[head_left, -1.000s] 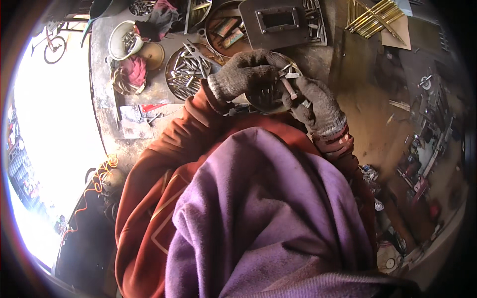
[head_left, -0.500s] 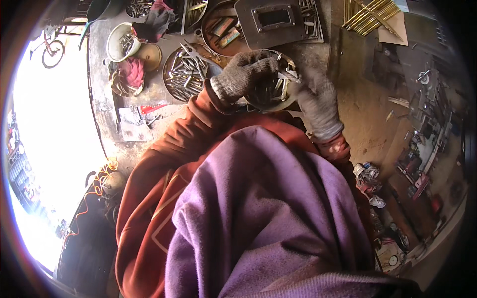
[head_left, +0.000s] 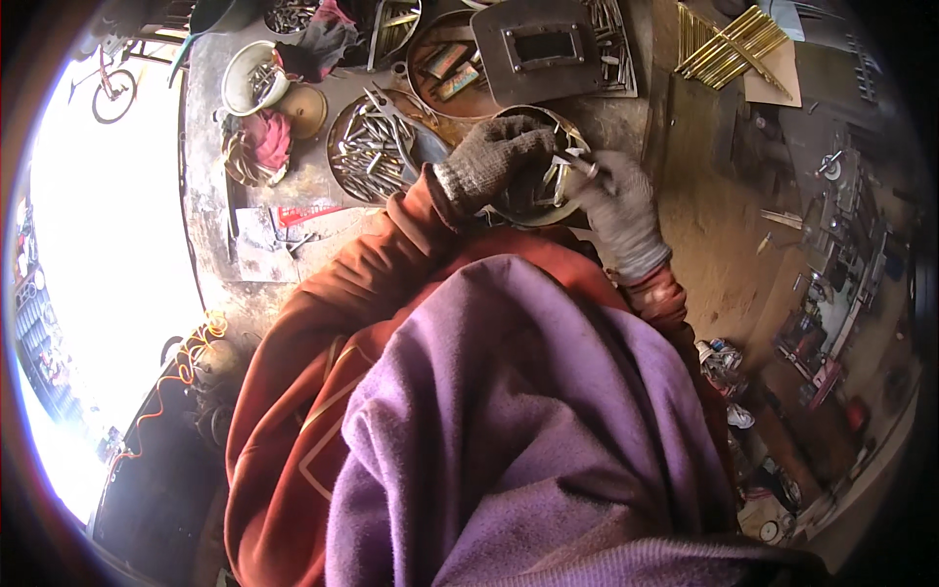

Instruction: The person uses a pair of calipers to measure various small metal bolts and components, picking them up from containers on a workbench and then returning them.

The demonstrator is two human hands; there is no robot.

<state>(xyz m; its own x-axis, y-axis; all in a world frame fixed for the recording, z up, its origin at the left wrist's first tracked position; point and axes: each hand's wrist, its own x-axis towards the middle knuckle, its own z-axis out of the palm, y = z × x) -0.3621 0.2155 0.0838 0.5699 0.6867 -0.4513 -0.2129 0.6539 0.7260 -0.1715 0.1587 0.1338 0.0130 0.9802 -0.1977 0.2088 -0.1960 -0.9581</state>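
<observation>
Worn and stained, the surface [head_left: 626, 122] in the head view carries a crowd of metal oddments: pliers [head_left: 389, 110] lying over a heap of bits [head_left: 364, 157] and a mask [head_left: 520, 83] with a dark window, while gold sticks [head_left: 734, 49] lie well apart at upper right. Nearest the person sits a pan [head_left: 538, 217] with light pieces [head_left: 560, 181] inside. Above it, between the two gloved hands, is a short dark rod [head_left: 575, 159], its pale end toward the right. The left hand [head_left: 509, 152] has its fingers bunched and looks clamped on the rod's left end. The right hand [head_left: 618, 210] is at the pale end, but blurred; I cannot tell whether its fingers are together or apart.

To handle the rod well, the left hand should probably be the steady one, pinching firmly, while the right works in line with the shaft. Thick knit likely dulls feel, so short, deliberate motions seem best. Working low over the pan makes sense, since a slipped rod would likely land among the pieces.
</observation>
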